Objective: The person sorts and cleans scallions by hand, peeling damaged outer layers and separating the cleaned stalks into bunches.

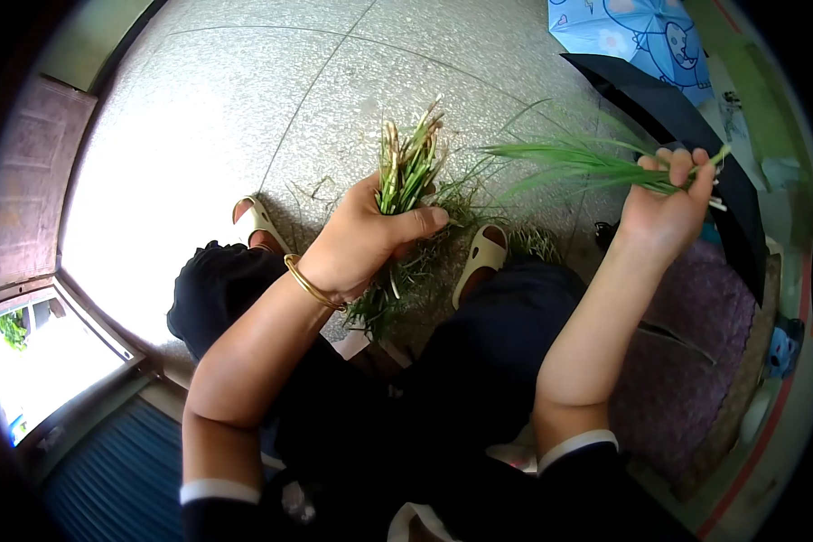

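My left hand (357, 237) is closed around a thick bunch of chives (408, 172). Pale, brownish root ends stick up above the fist, and green leaves hang out below it. Up at the right, my right hand (664, 210) grips a looser bunch of long green chives (574, 163) near its pale ends. Those leaves stretch leftward in the air, slightly blurred, with their tips near the left bunch. Beneath the hands, loose green scraps (465, 203) lie on the floor between my feet. More stems (535, 241) lie beside my right sandal (483, 262).
Speckled floor tiles (235, 99) spread ahead. A blue patterned umbrella (641, 41) and a black umbrella (623, 86) stand at the upper right. Purple patterned cloth (696, 361) lies at the right. My left sandal (260, 221) and a wooden door (36, 181) are on the left.
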{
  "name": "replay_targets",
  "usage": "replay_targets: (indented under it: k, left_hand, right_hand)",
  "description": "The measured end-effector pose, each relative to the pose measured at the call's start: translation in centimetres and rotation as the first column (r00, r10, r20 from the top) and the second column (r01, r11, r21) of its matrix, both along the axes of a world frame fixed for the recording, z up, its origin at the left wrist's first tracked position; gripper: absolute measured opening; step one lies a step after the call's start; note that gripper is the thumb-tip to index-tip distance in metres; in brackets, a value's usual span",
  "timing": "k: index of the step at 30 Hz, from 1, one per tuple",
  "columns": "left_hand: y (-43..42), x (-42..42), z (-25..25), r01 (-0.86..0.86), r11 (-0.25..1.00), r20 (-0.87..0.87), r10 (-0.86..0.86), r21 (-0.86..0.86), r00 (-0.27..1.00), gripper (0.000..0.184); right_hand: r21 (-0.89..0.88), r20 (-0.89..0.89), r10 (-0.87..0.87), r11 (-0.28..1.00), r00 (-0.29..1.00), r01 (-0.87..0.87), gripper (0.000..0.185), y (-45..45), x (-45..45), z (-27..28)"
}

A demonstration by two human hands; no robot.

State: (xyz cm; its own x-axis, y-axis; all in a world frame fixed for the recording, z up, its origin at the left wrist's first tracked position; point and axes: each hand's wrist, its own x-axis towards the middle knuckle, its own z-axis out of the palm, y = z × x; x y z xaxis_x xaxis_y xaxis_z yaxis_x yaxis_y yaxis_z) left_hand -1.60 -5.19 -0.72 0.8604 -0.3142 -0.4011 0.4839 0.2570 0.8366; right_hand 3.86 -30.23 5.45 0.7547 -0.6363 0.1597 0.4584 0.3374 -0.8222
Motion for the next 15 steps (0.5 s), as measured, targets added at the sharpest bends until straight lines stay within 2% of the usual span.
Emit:
replay_targets:
  k: [1, 3, 4, 6, 8, 10, 12, 14, 15]
  left_hand:
    - [0.1, 0.1, 0.1, 0.000, 1.000, 0.001, 0.000, 0.002, 1.000, 0.022]
    - [0.2, 0.2, 0.0, 0.035, 0.975, -0.055, -0.049, -0.221, 0.997, 0.036]
    - [0.3, 0.3, 0.1, 0.041, 0.974, -0.056, -0.055, -0.224, 0.997, 0.036]
    - [0.5, 0.3, 0.4, 0.078, 0.924, -0.047, -0.102, -0.373, 0.994, 0.040]
    - [0.5, 0.3, 0.5, 0.084, 0.897, -0.046, -0.115, -0.435, 0.992, 0.040]
    - [0.5, 0.4, 0.7, 0.059, 0.867, -0.044, -0.093, -0.494, 0.995, 0.034]
    - [0.6, 0.3, 0.5, 0.029, 0.835, -0.063, -0.077, -0.549, 0.995, 0.028]
    - [0.9, 0.2, 0.5, -0.004, 0.800, -0.087, -0.060, -0.599, 0.994, 0.023]
    - [0.9, 0.2, 0.5, 0.008, 0.802, -0.057, -0.053, -0.598, 0.997, 0.020]
  right_hand:
    - [0.002, 0.001, 0.000, 1.000, 1.000, 0.000, 0.023, 0.4, 0.2, -0.4]
    - [-0.309, 0.012, 0.218, 0.929, 0.976, -0.203, 0.026, 1.0, 0.4, -1.6]
    - [-0.334, -0.025, 0.304, 0.895, 0.952, -0.295, 0.022, 2.1, 0.0, -1.9]
    - [-0.229, -0.140, 0.491, 0.829, 0.860, -0.511, 0.022, 4.4, -0.7, -2.5]
    - [-0.008, -0.211, 0.675, 0.723, 0.708, -0.691, 0.023, 6.6, -1.7, -2.0]
    - [-0.052, -0.347, 0.775, 0.547, 0.529, -0.836, 0.026, 8.0, -2.2, -1.4]
    - [-0.030, -0.321, 0.779, 0.560, 0.539, -0.828, 0.024, 9.1, -2.5, -2.4]
    - [0.198, -0.307, 0.759, 0.641, 0.574, -0.741, 0.016, 9.8, -2.3, -3.4]
    - [0.167, -0.327, 0.732, 0.667, 0.597, -0.726, 0.018, 10.2, -2.3, -3.9]
